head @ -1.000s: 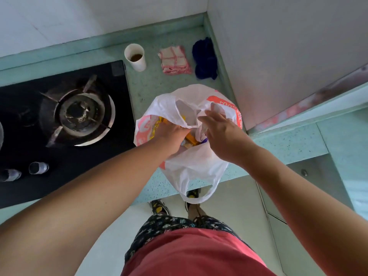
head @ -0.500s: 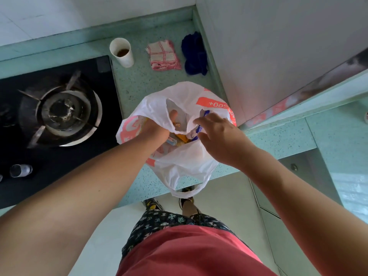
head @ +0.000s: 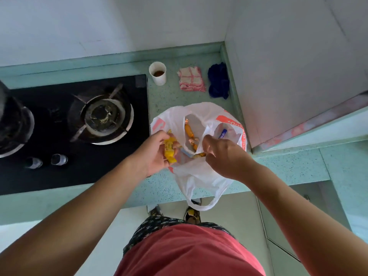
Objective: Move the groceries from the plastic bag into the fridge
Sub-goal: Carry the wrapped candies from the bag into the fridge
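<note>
A white plastic bag (head: 201,176) with red print sits open on the green counter (head: 171,98), one handle hanging over the front edge. My left hand (head: 153,151) grips a yellow wrapped packet (head: 169,150) at the bag's left rim. My right hand (head: 221,154) pinches the bag's near rim and holds the mouth open. Inside the bag lie orange wrapped sweets (head: 189,131) and a small white and blue item (head: 223,133). The fridge is not in view.
A black gas hob (head: 59,124) with a burner (head: 101,118) fills the counter's left. At the back stand a white cup (head: 158,73), a pink checked cloth (head: 191,79) and a dark blue cloth (head: 218,80). A white wall panel (head: 288,66) rises on the right.
My left hand was deep in the bag and has come out to its left rim holding the yellow packet. My right hand kept its hold on the bag's rim.
</note>
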### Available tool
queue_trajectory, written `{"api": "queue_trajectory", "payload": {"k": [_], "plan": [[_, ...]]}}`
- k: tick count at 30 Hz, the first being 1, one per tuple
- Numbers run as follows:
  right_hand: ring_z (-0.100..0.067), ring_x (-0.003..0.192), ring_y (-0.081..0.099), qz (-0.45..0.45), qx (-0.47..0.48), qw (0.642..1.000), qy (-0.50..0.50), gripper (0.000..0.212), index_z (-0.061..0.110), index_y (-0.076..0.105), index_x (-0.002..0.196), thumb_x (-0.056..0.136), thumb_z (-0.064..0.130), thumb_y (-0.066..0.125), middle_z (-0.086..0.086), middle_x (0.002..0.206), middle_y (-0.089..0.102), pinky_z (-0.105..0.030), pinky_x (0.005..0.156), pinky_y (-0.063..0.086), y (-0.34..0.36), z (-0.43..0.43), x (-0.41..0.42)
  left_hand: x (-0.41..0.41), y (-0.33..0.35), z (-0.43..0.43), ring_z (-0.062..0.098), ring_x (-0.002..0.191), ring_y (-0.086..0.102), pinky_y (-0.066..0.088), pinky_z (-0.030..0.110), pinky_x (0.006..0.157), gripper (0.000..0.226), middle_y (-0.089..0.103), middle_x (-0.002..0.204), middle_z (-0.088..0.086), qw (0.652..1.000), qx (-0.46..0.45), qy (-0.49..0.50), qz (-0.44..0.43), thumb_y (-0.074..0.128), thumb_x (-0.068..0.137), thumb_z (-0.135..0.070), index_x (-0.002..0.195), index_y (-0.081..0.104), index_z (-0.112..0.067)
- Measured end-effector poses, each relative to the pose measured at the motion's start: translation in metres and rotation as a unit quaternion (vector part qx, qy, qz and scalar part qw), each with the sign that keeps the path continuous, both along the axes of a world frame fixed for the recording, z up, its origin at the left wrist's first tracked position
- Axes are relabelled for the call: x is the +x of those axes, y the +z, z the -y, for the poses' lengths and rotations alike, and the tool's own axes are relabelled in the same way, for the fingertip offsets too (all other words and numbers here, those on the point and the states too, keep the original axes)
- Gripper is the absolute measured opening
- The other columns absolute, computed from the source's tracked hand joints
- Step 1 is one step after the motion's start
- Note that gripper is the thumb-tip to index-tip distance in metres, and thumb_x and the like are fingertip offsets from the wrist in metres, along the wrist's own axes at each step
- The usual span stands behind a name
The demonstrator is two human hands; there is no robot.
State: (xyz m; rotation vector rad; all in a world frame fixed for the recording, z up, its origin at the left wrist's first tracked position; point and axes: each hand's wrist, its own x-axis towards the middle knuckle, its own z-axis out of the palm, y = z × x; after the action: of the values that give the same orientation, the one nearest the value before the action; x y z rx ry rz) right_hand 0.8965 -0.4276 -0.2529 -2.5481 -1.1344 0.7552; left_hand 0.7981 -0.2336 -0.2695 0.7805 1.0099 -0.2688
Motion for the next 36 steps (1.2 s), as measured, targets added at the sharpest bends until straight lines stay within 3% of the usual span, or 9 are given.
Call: {"api": "queue_trajectory", "payload": {"k": [2,4,6,11,15,19,24,31,36], "plan": [[-0.028,0.069,0.063,-0.011,-0.001,0.999,0.046,0.024,0.013,0.06,0.097,0.096,0.022,0.038,-0.008,0.083,0.064,-0.031,0.06,0.052,-0.01,-0.004,-0.003,-0.007,0.003,-0.003,0.014,0.057,0.056,0.042,0.025,0.055,0.012,0.063,0.076,0.004,0.999,-0.034,0.009,0.018,0.051,0.092,-0.022,0.088,0.06,-0.016],[-0.025,0.09,0.066,-0.033,-0.014,0.998,0.044,0.028,0.018,0.068,0.11,0.096,0.021,0.043,-0.006,0.107,0.068,-0.037,0.081,0.059,-0.023,-0.011,-0.001,-0.013,0.006,-0.004,0.013,0.058,0.054,0.039,0.022,0.052,0.013,0.064,0.08,0.003,0.999,-0.041,0.021,0.03,0.052,0.093,-0.024,0.096,0.061,-0.016],[-0.025,0.109,0.062,-0.048,-0.036,0.998,0.025,0.034,0.025,0.064,0.125,0.095,0.016,0.051,-0.002,0.124,0.063,-0.045,0.095,0.055,-0.038,-0.025,0.001,-0.019,0.005,-0.004,0.012,0.059,0.054,0.039,0.022,0.053,0.019,0.065,0.082,0.003,0.998,-0.037,0.034,0.041,0.053,0.094,-0.025,0.106,0.063,-0.015],[-0.032,0.125,0.05,0.012,-0.146,0.988,0.037,0.046,0.023,0.044,0.141,0.096,0.024,0.052,-0.009,0.135,0.052,-0.053,0.096,0.048,-0.083,-0.062,0.001,-0.031,0.003,-0.001,0.016,0.067,0.06,0.047,0.026,0.058,0.035,0.067,0.088,0.006,0.993,-0.058,0.074,0.068,0.052,0.096,-0.028,0.125,0.062,-0.013],[-0.035,0.118,0.054,0.031,-0.183,0.98,0.072,0.041,0.025,0.04,0.136,0.097,0.023,0.052,-0.014,0.126,0.055,-0.048,0.08,0.054,-0.108,-0.079,-0.006,-0.042,0.005,0.002,0.016,0.066,0.062,0.052,0.026,0.058,0.032,0.067,0.086,0.006,0.985,-0.103,0.101,0.095,0.05,0.097,-0.028,0.12,0.065,-0.013],[-0.038,0.108,0.063,0.083,-0.198,0.973,0.085,0.063,0.037,0.026,0.148,0.096,0.018,0.058,-0.014,0.124,0.059,-0.039,0.06,0.046,-0.115,-0.087,-0.012,-0.053,0.004,-0.001,0.014,0.07,0.06,0.054,0.025,0.064,0.038,0.068,0.089,0.005,0.978,-0.12,0.12,0.122,0.051,0.096,-0.029,0.124,0.066,-0.009],[-0.034,0.103,0.062,0.095,-0.175,0.979,0.038,0.046,0.033,0.04,0.137,0.095,0.021,0.056,-0.01,0.111,0.062,-0.041,0.069,0.051,-0.112,-0.091,-0.012,-0.06,0.007,-0.005,0.016,0.077,0.07,0.059,0.026,0.07,0.028,0.071,0.098,0.009,0.972,-0.122,0.143,0.142,0.05,0.098,-0.028,0.104,0.069,-0.008],[-0.028,0.086,0.06,-0.053,0.02,0.989,-0.133,0.044,0.026,0.046,0.134,0.092,0.023,0.058,-0.003,0.104,0.057,-0.029,0.061,0.044,-0.032,-0.051,-0.015,-0.06,0.017,-0.01,0.028,0.101,0.071,0.058,0.036,0.089,0.021,0.071,0.108,0.019,0.957,-0.157,0.17,0.176,0.055,0.094,-0.025,0.098,0.066,-0.007],[-0.016,0.075,0.059,-0.075,0.128,0.97,-0.195,0.038,0.02,0.053,0.122,0.086,0.016,0.065,0.011,0.086,0.053,-0.025,0.063,0.047,0.015,-0.027,-0.032,-0.054,0.021,0.0,0.033,0.121,0.061,0.051,0.038,0.102,0.032,0.061,0.128,0.025,0.964,-0.15,0.14,0.171,0.051,0.096,-0.025,0.092,0.075,-0.005]]}}
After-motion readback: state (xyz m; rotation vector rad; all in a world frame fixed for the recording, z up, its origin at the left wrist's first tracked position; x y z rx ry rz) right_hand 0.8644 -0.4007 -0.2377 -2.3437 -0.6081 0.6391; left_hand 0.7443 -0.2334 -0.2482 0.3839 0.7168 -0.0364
